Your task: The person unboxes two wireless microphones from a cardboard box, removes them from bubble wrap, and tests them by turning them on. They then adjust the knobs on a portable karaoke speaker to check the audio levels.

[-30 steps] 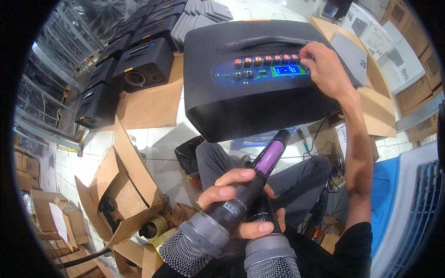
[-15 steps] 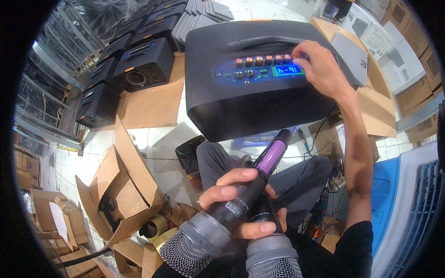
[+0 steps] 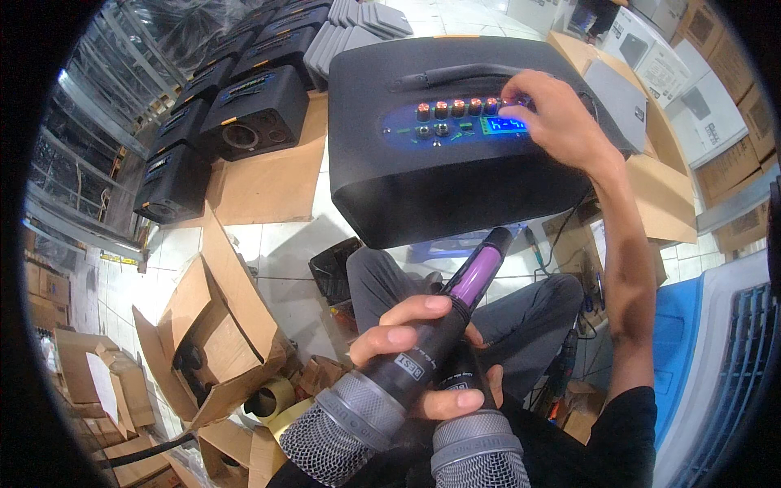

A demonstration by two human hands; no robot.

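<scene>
Two wireless microphones, one (image 3: 399, 370) with a purple section on its handle and the other (image 3: 476, 447) beside it, are gripped together in my left hand (image 3: 394, 335). Their silver mesh heads point down toward me. A large black speaker (image 3: 439, 195) stands in front of my knees. On its top panel, a row of copper-coloured knobs (image 3: 458, 108) sits above a lit blue display (image 3: 498, 124). My right hand (image 3: 553, 118) reaches over the panel's right end, fingers closed around a knob there. The hand hides that knob and part of the display.
Several black speakers (image 3: 254, 114) stand at the far left, near stacked grey panels (image 3: 350, 41). An opened cardboard box (image 3: 220, 325) lies left of my legs. White boxes (image 3: 651, 53) are stacked at the far right. A blue-and-white slatted unit (image 3: 708, 350) stands near my right arm.
My right hand has shifted slightly left along the knob row and now covers more of it and of the display. The displayed characters differ. My left hand keeps its hold on the microphones.
</scene>
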